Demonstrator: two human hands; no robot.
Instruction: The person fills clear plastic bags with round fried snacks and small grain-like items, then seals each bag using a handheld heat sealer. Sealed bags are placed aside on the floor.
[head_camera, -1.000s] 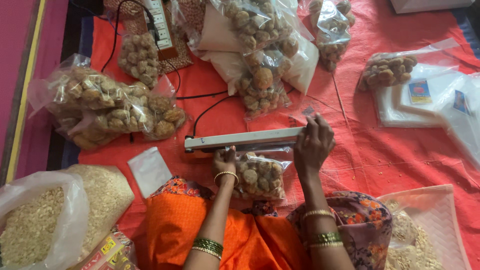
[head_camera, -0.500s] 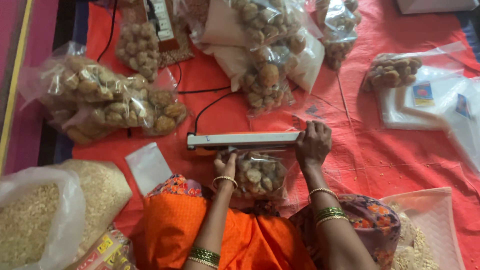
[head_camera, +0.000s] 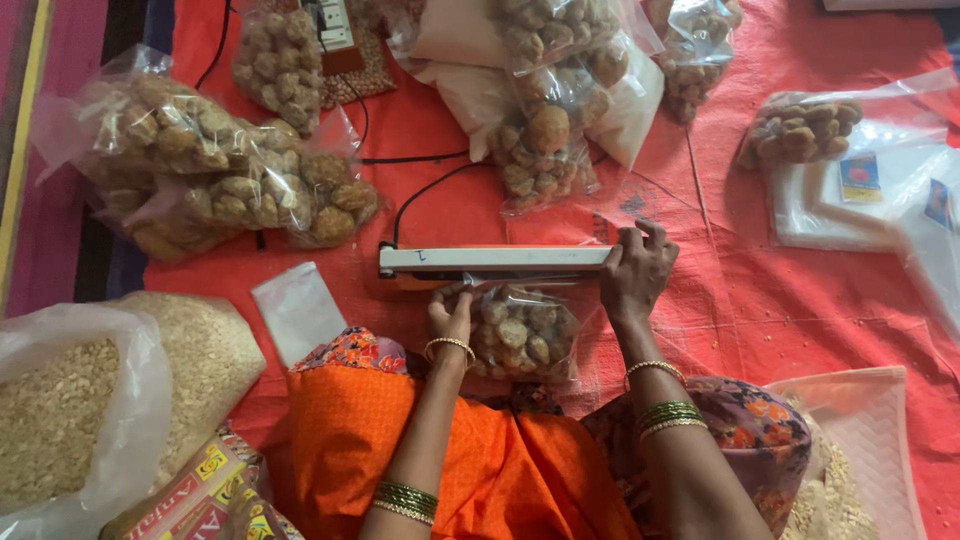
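At the left edge of the red mat (head_camera: 800, 300), a large clear sack of pale grain (head_camera: 70, 420) is lying open, with a cluster of filled snack bags (head_camera: 220, 170) resting above it toward the mat's far left corner. An empty clear pouch (head_camera: 297, 308) is lying just beside the person's orange-clad knee. At mid-mat, the left hand (head_camera: 450, 312) is grasping the upper left corner of a clear bag of round brown snacks (head_camera: 520, 330), fingers curled onto the plastic. The bag's open top is sitting under the arm of the white heat sealer (head_camera: 490, 260). The right hand (head_camera: 635, 270) is pressing down on the sealer's right end, fingers bent over it. Further filled bags (head_camera: 800, 130) are lying toward the far right edge.
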